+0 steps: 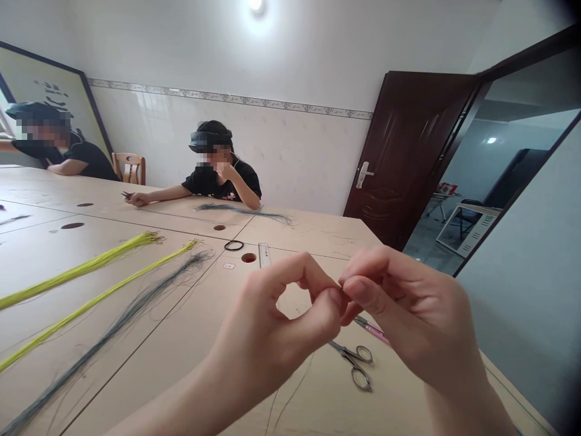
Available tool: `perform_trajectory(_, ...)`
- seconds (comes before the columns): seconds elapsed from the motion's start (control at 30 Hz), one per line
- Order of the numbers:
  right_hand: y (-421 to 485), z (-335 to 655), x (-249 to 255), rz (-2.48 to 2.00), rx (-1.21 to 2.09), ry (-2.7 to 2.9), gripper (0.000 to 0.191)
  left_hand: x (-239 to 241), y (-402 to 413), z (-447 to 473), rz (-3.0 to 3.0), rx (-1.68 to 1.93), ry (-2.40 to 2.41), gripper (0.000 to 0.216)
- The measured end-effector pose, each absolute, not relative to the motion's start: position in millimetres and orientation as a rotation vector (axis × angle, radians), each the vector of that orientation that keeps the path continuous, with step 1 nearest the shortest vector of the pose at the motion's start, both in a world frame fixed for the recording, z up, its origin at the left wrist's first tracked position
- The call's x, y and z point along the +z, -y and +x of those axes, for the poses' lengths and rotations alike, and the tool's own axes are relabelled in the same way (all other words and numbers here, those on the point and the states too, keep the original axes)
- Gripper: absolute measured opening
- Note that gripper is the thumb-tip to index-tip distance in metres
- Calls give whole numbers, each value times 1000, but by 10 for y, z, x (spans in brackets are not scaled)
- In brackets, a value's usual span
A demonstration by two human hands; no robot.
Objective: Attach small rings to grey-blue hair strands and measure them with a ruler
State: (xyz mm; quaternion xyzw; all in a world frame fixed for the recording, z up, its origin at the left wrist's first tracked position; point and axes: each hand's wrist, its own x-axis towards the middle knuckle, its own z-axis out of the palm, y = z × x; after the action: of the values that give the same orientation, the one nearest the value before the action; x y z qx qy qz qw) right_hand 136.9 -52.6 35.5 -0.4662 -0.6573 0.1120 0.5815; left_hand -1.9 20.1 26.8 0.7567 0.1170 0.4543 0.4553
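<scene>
My left hand (pixel 281 321) and my right hand (pixel 408 315) are raised over the light wooden table (pixel 181 339), fingertips pinched together and touching each other. A very thin thread (pixel 295 387) trails down from the pinch toward the table; it is barely visible. Just below my hands lie small silver scissors (pixel 356 360) and a pink-handled tool (pixel 372 329), partly hidden by my right hand.
Two yellow-green thread bundles (pixel 91 266) and a grey-blue bundle (pixel 113 330) lie on the left. A black ring (pixel 233 245), a ruler (pixel 264 254) and a cable hole (pixel 249 258) sit ahead. Two other people sit at the far side, one beside grey threads (pixel 245 212). An open brown door (pixel 408 151) is at the right.
</scene>
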Motion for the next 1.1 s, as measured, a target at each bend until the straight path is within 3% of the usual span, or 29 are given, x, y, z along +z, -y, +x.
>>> perform_trajectory(0.23,500,1412,298,-970,115,1573,2,278,-204,-59,1843,1114,-237,16)
perform_trajectory(0.6,555,1368,291,-980,-413,1714,10,312,-183,-75,1802,1105,-197,21)
perform_trajectory(1.1,653,1314,389,-1228,-64,1583,13,256,-172,-50,2145,1509,-266,16)
